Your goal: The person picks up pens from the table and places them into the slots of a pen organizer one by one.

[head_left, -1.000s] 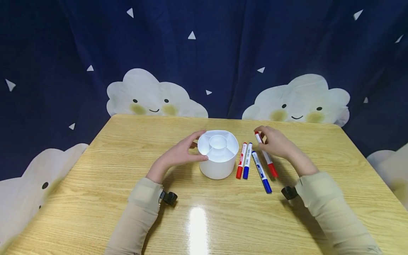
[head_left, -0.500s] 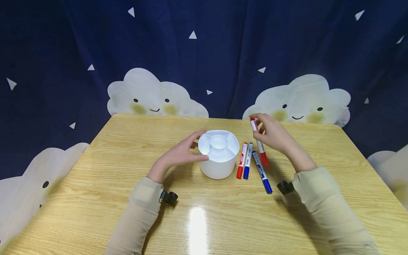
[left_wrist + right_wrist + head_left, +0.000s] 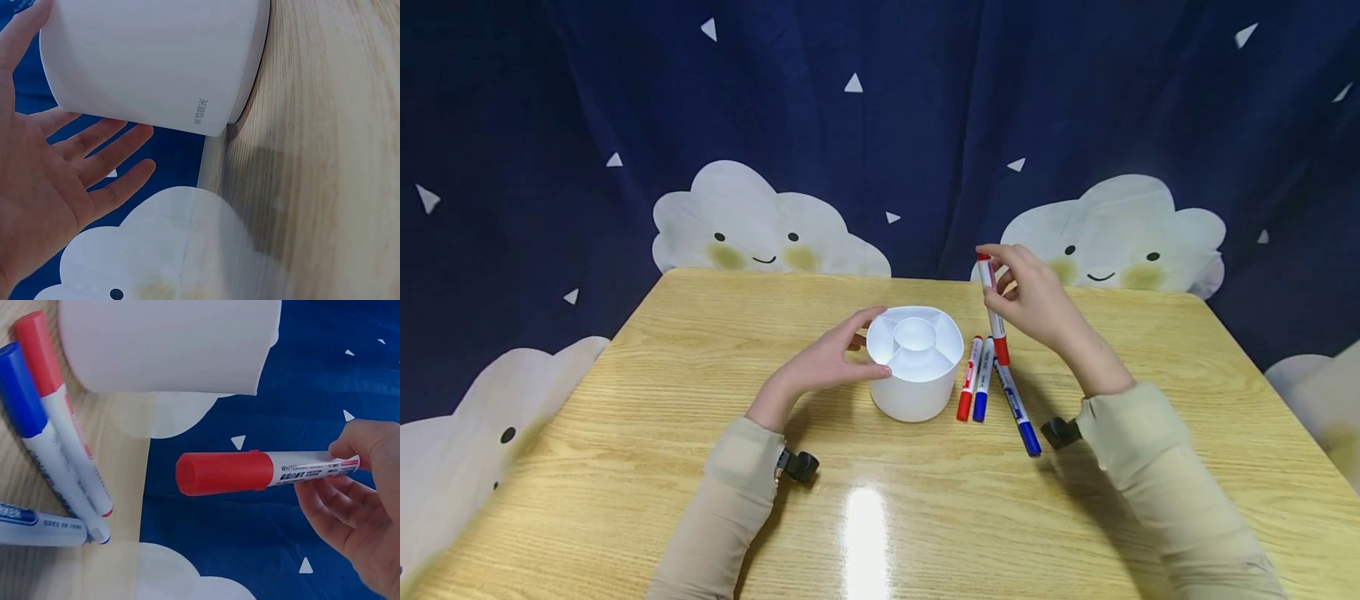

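Observation:
A white round pen holder (image 3: 913,396) with a central cup and several outer compartments stands on the table. My left hand (image 3: 827,354) holds its left side, thumb at the front of the rim and fingers around the back; the left wrist view shows the lower fingers spread loosely. My right hand (image 3: 1037,296) pinches a red-capped whiteboard marker (image 3: 228,473) near its upper end, in the air to the right of the holder, red cap down. Below it on the table lie a red marker (image 3: 969,379), a blue marker (image 3: 983,379) beside it and another blue marker (image 3: 1017,408), slanted.
The wooden table (image 3: 625,467) reaches back to a dark blue curtain (image 3: 917,125) with white clouds and triangles. Small black wrist cameras (image 3: 797,467) sit on both cuffs. A bright reflection lies on the table in front.
My right hand has lifted the red marker off the table and carried it up and left, toward the holder. My left hand and the other markers have stayed in place.

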Demonstrator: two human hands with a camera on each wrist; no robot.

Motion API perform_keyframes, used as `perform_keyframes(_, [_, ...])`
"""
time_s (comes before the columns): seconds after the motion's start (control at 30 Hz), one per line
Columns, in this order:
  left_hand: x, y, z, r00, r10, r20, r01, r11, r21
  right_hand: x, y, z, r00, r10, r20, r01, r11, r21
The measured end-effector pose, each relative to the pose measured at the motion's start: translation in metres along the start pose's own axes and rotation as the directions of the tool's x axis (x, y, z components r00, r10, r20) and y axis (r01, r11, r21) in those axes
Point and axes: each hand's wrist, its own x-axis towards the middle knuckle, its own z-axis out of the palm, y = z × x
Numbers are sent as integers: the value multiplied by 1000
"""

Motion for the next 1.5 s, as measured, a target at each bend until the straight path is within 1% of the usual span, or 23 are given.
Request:
perform_keyframes(0.2, [0,-1,0,1000,-4,-2,4,1000,-4,6,-7,-3,994,-52,-94,54,998,15])
perform_keyframes(0.3, [0,-2,1,1000,-7,-3,7,1000,-5,8,-11,-4,989,-65,-130,68,997,23])
perform_keyframes(0.47, [1,-2,1,1000,0,-3,0,1000,-4,12,-17,-7,975,-88,-202,96,995,32])
perform_keyframes(0.7, [0,0,0,1000,4,-6,-4,1000,-3,19,-24,-8,947,-111,-301,144,986,89])
perform_keyframes(0.83, [1,0,0,1000,13,-5,-13,1000,1,22,-27,-5,923,-130,-361,189,973,132])
perform_keyframes(0.93, [1,0,0,1000,20,-5,-20,1000,4,24,-30,-2,906,-146,-398,217,966,138])
perform_keyframes(1.1, [1,0,1,1000,21,-5,-21,1000,-2,26,-36,2,881,-158,-445,246,958,147])
perform_keyframes(1.2, [1,-1,1,1000,25,-4,-25,1000,-5,27,-39,6,871,-155,-466,265,947,180])
perform_keyframes(1.37, [1,-1,1,1000,25,-2,-25,1000,-4,27,-40,14,871,-135,-473,270,935,230])
perform_keyframes(1.5, [1,-1,1,1000,18,1,-18,1000,0,25,-39,21,872,-132,-472,271,932,239])
